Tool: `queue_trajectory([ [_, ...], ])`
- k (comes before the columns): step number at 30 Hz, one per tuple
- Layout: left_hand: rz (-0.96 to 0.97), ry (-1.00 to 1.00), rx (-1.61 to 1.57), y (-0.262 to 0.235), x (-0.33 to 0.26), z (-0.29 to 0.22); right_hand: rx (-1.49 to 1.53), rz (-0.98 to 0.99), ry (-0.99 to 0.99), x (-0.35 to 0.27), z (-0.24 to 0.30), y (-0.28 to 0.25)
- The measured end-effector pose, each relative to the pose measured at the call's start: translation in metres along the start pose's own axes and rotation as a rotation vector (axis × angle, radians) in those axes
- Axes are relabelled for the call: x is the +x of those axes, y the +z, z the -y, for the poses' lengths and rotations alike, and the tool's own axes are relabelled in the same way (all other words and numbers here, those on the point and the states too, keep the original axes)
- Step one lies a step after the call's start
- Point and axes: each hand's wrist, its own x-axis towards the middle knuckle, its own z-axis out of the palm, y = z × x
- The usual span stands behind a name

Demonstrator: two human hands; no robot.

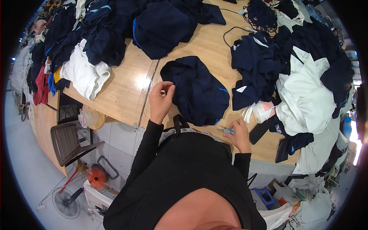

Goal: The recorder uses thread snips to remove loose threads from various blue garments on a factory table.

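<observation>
A dark navy garment (197, 90) with bright blue trim lies bunched on the wooden table (126, 90) right in front of me. At its left edge, my left hand (161, 101) has thumb and fingertips pinched together on the cloth. Any loose thread between those fingers is too small to make out. My right hand (239, 135) is by the table's near edge, closed around small thread snips (229, 131) with a blue handle. Their metal tips point left, just below the garment's lower right corner and apart from it.
Navy garments (165, 28) are heaped at the far side. White clothing (86, 73) lies left, and more white cloth (306, 97) sits right beside navy pieces (255, 65). Paper tags (262, 112) and dark cords (260, 15) lie rightward. A brown chair (67, 143) and a fan (66, 202) stand lower left.
</observation>
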Motion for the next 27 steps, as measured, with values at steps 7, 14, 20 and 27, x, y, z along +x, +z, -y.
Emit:
queue_trajectory([
  [7, 0.074, 0.138, 0.215, 0.043, 0.019, 0.007, 0.03, 0.022, 0.085, -0.006, -0.021, 0.003],
  [14, 0.458, -0.261, -0.641, 0.022, -0.009, -0.03, 1.163, -0.363, 0.107, 0.007, 0.026, -0.056],
  [20, 0.714, -0.087, -0.678, 0.046, -0.049, -0.029, 1.787, -0.234, 0.266, 0.065, 0.079, 0.004],
  [27, 0.371, 0.286, -0.302, 0.024, -0.025, -0.024, 1.443, -0.154, 0.35, 0.063, 0.089, 0.024],
])
